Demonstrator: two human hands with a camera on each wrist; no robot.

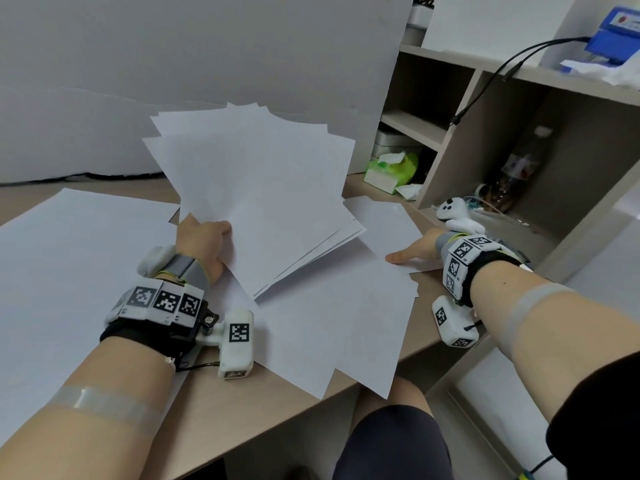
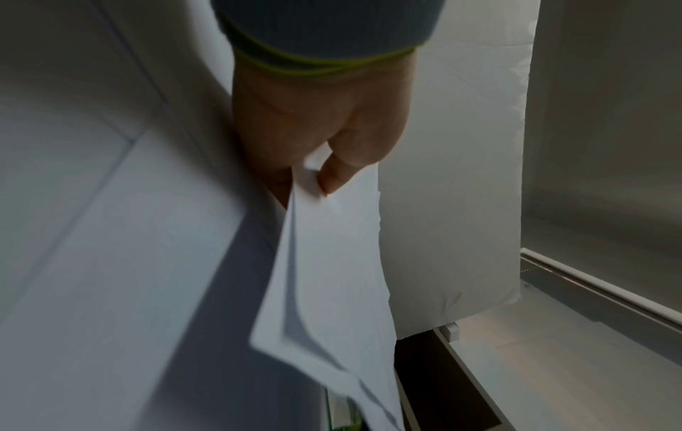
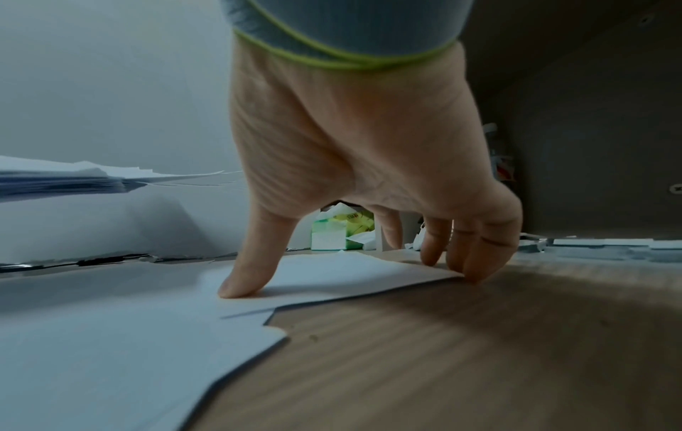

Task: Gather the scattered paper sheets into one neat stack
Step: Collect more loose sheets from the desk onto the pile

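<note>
My left hand [image 1: 204, 240] grips a fanned bundle of white sheets [image 1: 263, 188] by its near left corner and holds it tilted above the table; in the left wrist view the thumb [image 2: 334, 175] pinches the bundle [image 2: 332, 262]. My right hand [image 1: 415, 249] is low at the table's right side on a single loose sheet [image 1: 384, 223]. In the right wrist view its thumb [image 3: 239, 285] presses that sheet [image 3: 332, 277] and the fingertips [image 3: 474, 274] touch its right edge. More loose sheets [image 1: 339, 323] overlap near the front edge, and a large sheet [image 1: 79, 254] lies at the left.
A wooden table [image 1: 277, 410] carries everything. An open shelf unit [image 1: 485, 133] stands close on the right, with a green tissue pack [image 1: 391, 168] and a white toy [image 1: 453, 209] beside it. White backing boards [image 1: 207, 64] rise behind. My knee shows below the front edge.
</note>
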